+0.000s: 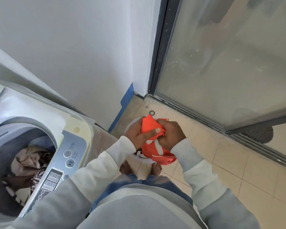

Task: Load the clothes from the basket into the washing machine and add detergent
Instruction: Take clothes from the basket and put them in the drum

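Right now both my hands are clamped on the orange garment [157, 152]: my left hand [137, 134] presses its thumb across the top fold, and my right hand [172, 133] curls its fingers into the cloth just beside it. I keep it bunched like this so the loose striped end, hanging over the white basket [130, 123] by my feet, won't trail or snag on the way over. The washing machine [40, 109] stands open at my left, near enough, I judge, for one swing of the arms. Its drum holds a heap of clothes [28, 161], so loading looks well along. I see no detergent anywhere, so that step seems not yet done.
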